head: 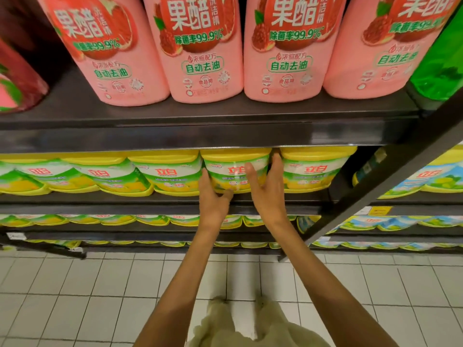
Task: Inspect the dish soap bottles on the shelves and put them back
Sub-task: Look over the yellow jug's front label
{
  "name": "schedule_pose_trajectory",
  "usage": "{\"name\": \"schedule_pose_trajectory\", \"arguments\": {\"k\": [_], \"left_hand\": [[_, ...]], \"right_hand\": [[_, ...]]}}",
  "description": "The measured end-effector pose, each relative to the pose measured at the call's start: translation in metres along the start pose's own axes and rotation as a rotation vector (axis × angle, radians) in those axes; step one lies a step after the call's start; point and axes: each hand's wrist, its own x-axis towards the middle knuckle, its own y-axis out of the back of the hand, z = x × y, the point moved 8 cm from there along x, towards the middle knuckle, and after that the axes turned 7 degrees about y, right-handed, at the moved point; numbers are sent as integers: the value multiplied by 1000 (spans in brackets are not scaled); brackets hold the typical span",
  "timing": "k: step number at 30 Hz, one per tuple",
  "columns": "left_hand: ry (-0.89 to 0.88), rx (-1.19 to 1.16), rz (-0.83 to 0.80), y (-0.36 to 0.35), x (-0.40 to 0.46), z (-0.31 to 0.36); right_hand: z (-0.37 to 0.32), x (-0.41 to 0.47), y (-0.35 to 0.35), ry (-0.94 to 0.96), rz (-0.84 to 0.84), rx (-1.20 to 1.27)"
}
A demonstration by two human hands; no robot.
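- A row of yellow dish soap bottles [105, 175] stood side by side on the second shelf [150, 200], under the dark top shelf [200, 126] that carried four pink dish soap bottles [205, 46].
- The left hand [213, 196] gripped the left side of one yellow dish soap bottle [233, 169] in that row, thumb curled under its lower front.
- The right hand [268, 189] held the same bottle's right side, thumb across its label and fingers reaching into the gap beside the neighbouring bottle [315, 169].
- A green bottle [441, 61] stood at the far right.
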Motion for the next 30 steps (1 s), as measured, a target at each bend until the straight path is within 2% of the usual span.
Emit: {"name": "schedule_pose_trajectory", "arguments": {"k": [3,10,14,18,21,23,30], "left_hand": [[2,23,-36,0,3,2],[15,-48,46,26,-2,-8],[-74,-50,110,41,-6,-7],[-41,-22,-6,48,-3,-18],[-69,127,-109,47,-2,-20],[-82,131,-119,50,-3,-17],[-54,-162,-55,65,-35,-26]], "right_hand": [[1,13,-12,-55,35,66],[6,-2,-14,-63,177,141],[10,-19,-7,-79,214,67],[12,-27,-1,50,131,-101],[22,-27,-8,-51,38,70],[20,-25,-7,-66,90,172],[0,-37,-11,-181,263,423]]}}
